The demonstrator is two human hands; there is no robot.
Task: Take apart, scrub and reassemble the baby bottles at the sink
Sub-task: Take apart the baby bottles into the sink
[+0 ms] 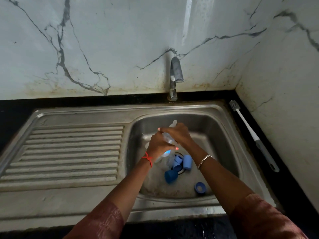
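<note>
Held above the sink basin, tilted and motion-blurred: a clear plastic baby bottle point(170, 138), caught between both hands. Left hand point(158, 145) wrapped round its lower end, fingers curled, fingertips showing on the bottle's near side. Right hand point(178, 133) closed over its upper part from the right, with a pale translucent tip poking out beyond the knuckles; cannot tell whether teat or bottle end. Red thread point(147, 159) tied round the left wrist, silver chain bracelet point(204, 161) round the right.

Below the hands, on the basin floor by the drain: a second clear plastic bottle point(165, 160) lying down, partly hidden by the left wrist. Just beside it, light blue cup-shaped plastic caps point(187, 162) clustered over the drain. Nearer, a darker blue cap point(170, 176) tipped on its side. Well apart from these, toward the near right corner, a blue screw ring point(200, 187) lying flat.

Around all that, a stainless steel sink point(224, 128) with a ribbed drainboard point(69, 152) on the left, set in a black counter point(293, 187). At the back rim, a chrome tap point(175, 75), spout over the basin. On the counter right of the sink, a long white and grey bottle brush point(253, 135), bristle end toward the wall. Behind, white marble-look wall point(103, 40) with grey veins, stained brown along the bottom. Reddish-brown sleeves point(259, 216) on both forearms.
</note>
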